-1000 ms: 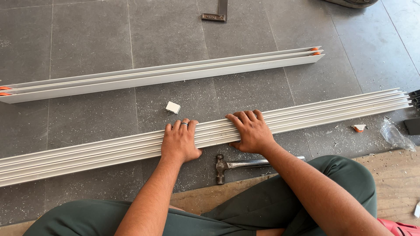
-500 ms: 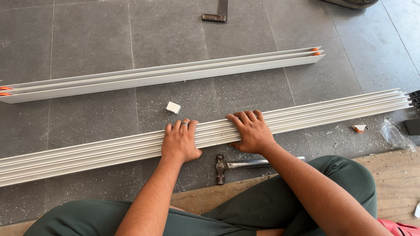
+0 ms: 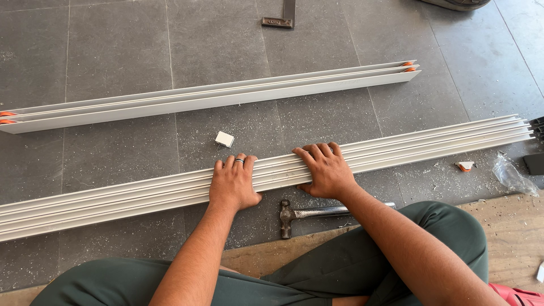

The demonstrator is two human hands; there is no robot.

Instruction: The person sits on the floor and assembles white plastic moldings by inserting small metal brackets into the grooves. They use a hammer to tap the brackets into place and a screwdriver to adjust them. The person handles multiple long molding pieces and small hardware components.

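A long white ribbed rail (image 3: 430, 146) lies across the grey tiled floor in front of me. My left hand (image 3: 233, 183), with a ring on one finger, rests palm-down on it near the middle, fingers curled over the far edge. My right hand (image 3: 324, 171) presses flat on the same rail just to the right, fingers spread over the ribs. A hammer (image 3: 310, 213) lies on the floor just below both hands, its head to the left. A small white block (image 3: 224, 139) sits on the floor just beyond the rail.
A second long white rail (image 3: 215, 98) with orange end pieces lies further away. A dark metal tool (image 3: 281, 17) sits at the top. Crumpled clear plastic (image 3: 511, 176), a small orange-white piece (image 3: 464, 166) and shavings lie at the right. My legs in green trousers (image 3: 351, 266) rest over a wooden board (image 3: 510, 221).
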